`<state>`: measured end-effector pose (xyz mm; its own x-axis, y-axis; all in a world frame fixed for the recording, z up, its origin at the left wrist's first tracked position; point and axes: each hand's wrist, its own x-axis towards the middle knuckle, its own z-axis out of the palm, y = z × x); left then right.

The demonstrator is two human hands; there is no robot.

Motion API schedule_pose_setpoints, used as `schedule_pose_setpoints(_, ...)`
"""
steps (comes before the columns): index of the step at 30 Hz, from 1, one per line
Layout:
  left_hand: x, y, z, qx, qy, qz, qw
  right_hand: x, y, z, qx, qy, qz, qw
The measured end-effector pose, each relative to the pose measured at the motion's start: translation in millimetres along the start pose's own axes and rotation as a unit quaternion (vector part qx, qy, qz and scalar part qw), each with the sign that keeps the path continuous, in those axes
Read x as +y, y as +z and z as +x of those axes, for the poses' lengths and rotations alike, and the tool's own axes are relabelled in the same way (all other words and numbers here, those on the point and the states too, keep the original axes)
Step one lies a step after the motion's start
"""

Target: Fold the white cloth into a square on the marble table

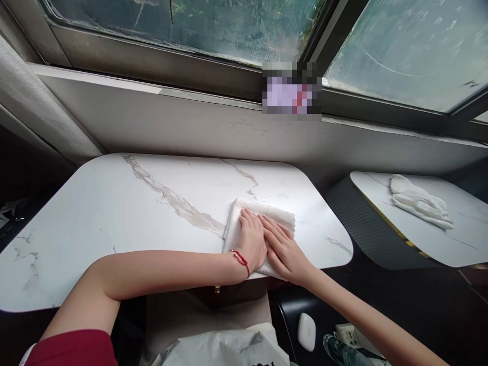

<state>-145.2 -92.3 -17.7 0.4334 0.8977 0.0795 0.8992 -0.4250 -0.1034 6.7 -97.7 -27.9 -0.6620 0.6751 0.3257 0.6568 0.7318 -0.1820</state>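
1. Head view, looking down: left hand (pixel 251 244) and right hand (pixel 284 251) side by side, touching along the fingers, both laid palm-down on a folded white cloth (pixel 282 216).
2. Fingers of both hands stretched out flat and close together; nothing gripped, only pressed onto the cloth.
3. Cloth directly beneath the hands, lying flat on a white marbled desk (pixel 114 213), close to its front edge; far edge and right corner of the cloth showing just beyond the fingertips; near edge hidden under the wrists.
4. Red string bracelet (pixel 240 259) around the left wrist; dark red sleeve (pixel 72 348) at the upper left arm.
5. Left of the hands: desk top with a grey-brown vein running diagonally up to the cloth.
6. Beyond the fingertips: pale ledge (pixel 190 127), then a dark-framed window (pixel 229 25) with smeared glass.
7. Well to the right of the right hand, across a dark gap: second desk (pixel 457 244); on it a crumpled white rag (pixel 419 203), well apart from both hands.
8. Under the right forearm, lower down: small white rounded case (pixel 306 331); just right of it a white power strip (pixel 348 333), partly hidden by the arm.
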Motion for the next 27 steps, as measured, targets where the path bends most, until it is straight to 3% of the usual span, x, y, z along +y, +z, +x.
schedule_pose_setpoints(10, -51.5, 12.2, 66.1, 0.065, 0.037, -0.056, 0.996, 65.5, 10.9, 51.9, 0.007, 0.002, -0.029, 1.000)
schedule_pose_setpoints(16, -82.3, 26.8, 116.0, 0.097, 0.014, -0.093, 0.991, 112.7, 22.9, 94.2, 0.006, 0.000, -0.026, 1.000)
schedule_pose_setpoints(22, -101.9, 31.0, 165.5, 0.096, 0.010, -0.091, 0.991, 153.6, 30.8, 129.5, 0.005, 0.029, -0.030, 0.999)
schedule_pose_setpoints(27, -108.8, 33.2, 189.8, 0.107, -0.003, -0.089, 0.990, 180.5, 33.9, 150.2, 0.024, 0.030, 0.001, 0.999)
